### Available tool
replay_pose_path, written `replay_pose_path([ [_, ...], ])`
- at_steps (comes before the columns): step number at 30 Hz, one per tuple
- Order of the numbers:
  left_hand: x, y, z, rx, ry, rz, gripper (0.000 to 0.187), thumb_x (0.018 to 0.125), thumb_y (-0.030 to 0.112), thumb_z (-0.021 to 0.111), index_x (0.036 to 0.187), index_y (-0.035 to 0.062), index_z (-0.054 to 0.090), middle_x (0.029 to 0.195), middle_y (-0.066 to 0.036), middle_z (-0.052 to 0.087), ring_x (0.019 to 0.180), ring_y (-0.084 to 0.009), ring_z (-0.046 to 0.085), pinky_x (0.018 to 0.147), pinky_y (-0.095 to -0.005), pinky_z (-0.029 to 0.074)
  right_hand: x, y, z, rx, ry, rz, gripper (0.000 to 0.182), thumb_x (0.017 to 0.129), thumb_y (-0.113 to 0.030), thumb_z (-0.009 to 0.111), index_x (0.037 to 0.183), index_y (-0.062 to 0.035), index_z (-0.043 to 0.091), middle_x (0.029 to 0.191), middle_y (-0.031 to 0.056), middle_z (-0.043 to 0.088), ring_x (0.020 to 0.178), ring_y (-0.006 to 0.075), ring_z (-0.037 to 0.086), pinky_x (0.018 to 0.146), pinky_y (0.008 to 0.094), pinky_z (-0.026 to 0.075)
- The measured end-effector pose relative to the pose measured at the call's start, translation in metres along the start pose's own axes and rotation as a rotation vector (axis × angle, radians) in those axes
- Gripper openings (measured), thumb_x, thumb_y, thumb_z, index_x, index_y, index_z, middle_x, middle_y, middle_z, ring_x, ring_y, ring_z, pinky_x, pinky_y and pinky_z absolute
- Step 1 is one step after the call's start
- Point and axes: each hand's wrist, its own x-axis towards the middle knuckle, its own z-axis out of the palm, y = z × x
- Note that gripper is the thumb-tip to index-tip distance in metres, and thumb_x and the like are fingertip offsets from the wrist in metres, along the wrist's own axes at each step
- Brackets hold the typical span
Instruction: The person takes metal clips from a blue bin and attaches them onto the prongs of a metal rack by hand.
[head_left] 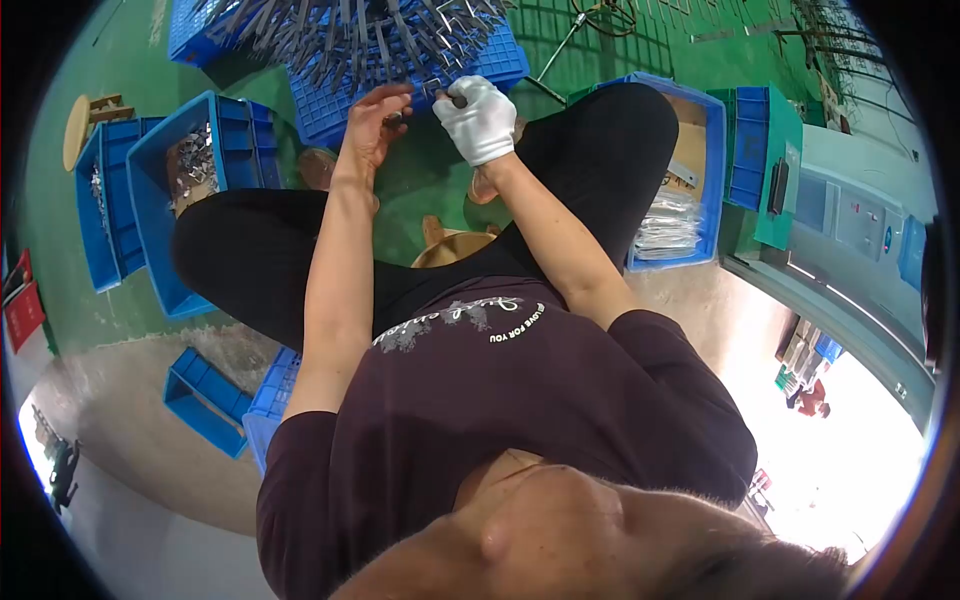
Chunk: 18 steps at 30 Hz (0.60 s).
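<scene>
My left hand [380, 125] is bare, its fingers bent and apart, with a small dark patch among them. To its right my right hand [478, 122] wears a white glove and is closed, thumb and fingers pinched together. Its fingertips are right at the near ends of the metal strips, and I cannot tell what it holds. Just beyond both hands a dense, fanned pile of thin grey metal strips [365, 45] lies on an upturned-looking blue plastic crate [318, 108].
A blue bin [150, 165] with small metal pieces stands at left, beside another blue bin [97, 215]. At right a blue bin [714, 190] holds bundled silvery pieces [668, 225]. A wooden stool [455, 247] shows between my legs, and wire racks [640, 25] stand far off.
</scene>
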Motion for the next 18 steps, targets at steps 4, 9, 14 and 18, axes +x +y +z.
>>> replay_pose_path([
  [4, -0.001, 0.005, 0.018, 0.013, 0.088, -0.051, 0.031, 0.081, 0.031, 0.075, 0.104, 0.0120, 0.067, 0.079, 0.002, 0.061, 0.072, -0.0099, 0.059, 0.053, -0.0252, 0.045, 0.000, 0.005, 0.001, -0.012, 0.022, -0.030, 0.017, 0.077, -0.027, 0.069, 0.078, -0.0097, 0.070, 0.081, 0.0106, 0.067, 0.073, 0.0296, 0.066, 0.066, 0.0384, 0.053],
  [9, 0.017, 0.012, 0.029, -0.060, 0.206, -0.131, 0.026, 0.073, 0.030, 0.082, 0.083, 0.0124, 0.065, 0.069, 0.001, 0.058, 0.058, -0.0090, 0.055, 0.045, -0.0229, 0.039, 0.001, 0.002, 0.001, -0.051, 0.036, -0.091, 0.013, 0.075, -0.023, 0.070, 0.077, -0.0100, 0.070, 0.080, 0.0099, 0.066, 0.073, 0.0292, 0.065, 0.067, 0.0386, 0.053],
  [14, 0.022, 0.010, 0.037, -0.129, 0.283, -0.056, 0.024, 0.072, 0.023, 0.083, 0.080, 0.0104, 0.065, 0.066, 0.001, 0.057, 0.053, -0.0088, 0.053, 0.041, -0.0213, 0.034, 0.005, -0.004, -0.002, -0.077, 0.009, -0.092, 0.013, 0.074, -0.021, 0.072, 0.076, -0.0086, 0.070, 0.080, 0.0098, 0.067, 0.074, 0.0297, 0.066, 0.067, 0.0381, 0.053],
  [18, 0.024, 0.008, 0.034, -0.206, 0.241, -0.031, 0.016, 0.074, 0.014, 0.080, 0.078, 0.0089, 0.065, 0.064, 0.000, 0.058, 0.053, -0.0085, 0.053, 0.042, -0.0212, 0.034, 0.006, 0.000, 0.004, -0.086, 0.007, -0.105, 0.014, 0.074, -0.023, 0.071, 0.074, -0.0094, 0.069, 0.079, 0.0090, 0.067, 0.072, 0.0299, 0.066, 0.065, 0.0388, 0.053],
])
